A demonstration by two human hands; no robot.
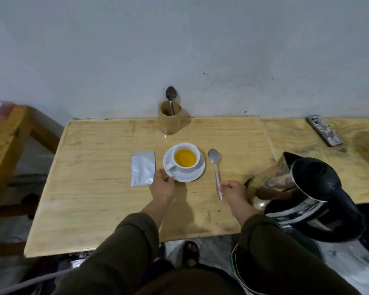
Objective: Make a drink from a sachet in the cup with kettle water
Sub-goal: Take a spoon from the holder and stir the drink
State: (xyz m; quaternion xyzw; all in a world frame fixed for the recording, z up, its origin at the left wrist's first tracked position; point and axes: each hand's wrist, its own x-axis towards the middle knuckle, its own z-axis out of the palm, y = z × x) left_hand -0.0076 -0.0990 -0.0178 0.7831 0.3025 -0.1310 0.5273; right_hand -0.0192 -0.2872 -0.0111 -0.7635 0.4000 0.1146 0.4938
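Observation:
A white cup (192, 166) holding yellow-orange liquid stands on a white saucer (200, 171) in the middle of the wooden table (94, 199). My left hand (162, 185) touches the saucer's near-left rim with its fingertips. A silver sachet (142, 168) lies flat just left of the saucer. My right hand (232, 189) pinches the handle end of a metal spoon (215, 165), whose bowl rests on the table to the right of the cup. The steel kettle (296, 192) with a black lid and handle stands at the right, close behind my right hand.
A wooden holder (169, 119) with another spoon (170, 95) stands at the table's far edge against the wall. A phone (324, 129) lies on a second wooden surface at the right. A wooden frame (6, 145) stands at the left.

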